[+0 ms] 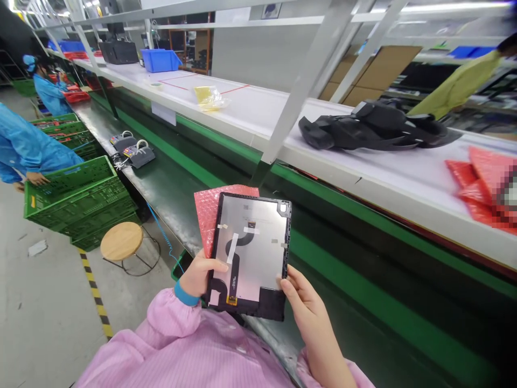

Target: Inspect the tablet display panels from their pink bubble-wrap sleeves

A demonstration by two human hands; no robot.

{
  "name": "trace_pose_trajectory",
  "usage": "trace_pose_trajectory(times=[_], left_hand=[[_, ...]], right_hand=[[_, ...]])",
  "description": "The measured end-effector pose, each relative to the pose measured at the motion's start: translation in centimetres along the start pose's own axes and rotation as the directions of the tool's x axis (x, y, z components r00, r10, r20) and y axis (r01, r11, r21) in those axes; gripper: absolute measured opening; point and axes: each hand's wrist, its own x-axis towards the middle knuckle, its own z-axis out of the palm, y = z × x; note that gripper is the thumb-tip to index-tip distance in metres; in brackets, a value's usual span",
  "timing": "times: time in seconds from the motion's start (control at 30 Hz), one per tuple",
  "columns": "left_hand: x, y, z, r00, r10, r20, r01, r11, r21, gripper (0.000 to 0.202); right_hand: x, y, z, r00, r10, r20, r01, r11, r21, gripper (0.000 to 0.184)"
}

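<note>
A tablet screen panel (258, 231) is held upright in front of me, its grey back with a black flex cable and white tape facing me. Behind it sticks out a pink bubble-wrap bag (207, 209). My left hand (200, 274) grips the panel's lower left edge together with the bag, thumb across the front. My right hand (302, 299) holds the lower right edge, fingers curled round it. Both sleeves are pink.
A dark conveyor belt (169, 188) runs along the line, with a white shelf (258, 108) above it carrying black moulded trays (371, 129), a blue bin (159, 59) and red bags (480, 183). Left are green crates (81, 199), a wooden stool (121, 241) and workers in blue.
</note>
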Motion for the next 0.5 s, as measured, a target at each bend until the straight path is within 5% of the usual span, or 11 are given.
trace_pose_trajectory(times=[0.5], left_hand=[[3.5,-1.2,4.8,0.990,-0.088,0.110,0.083,0.995,0.051,0.051]], right_hand=[[0.4,0.3,-4.7,0.985,-0.052,-0.164,0.047,0.998,-0.035,0.059]])
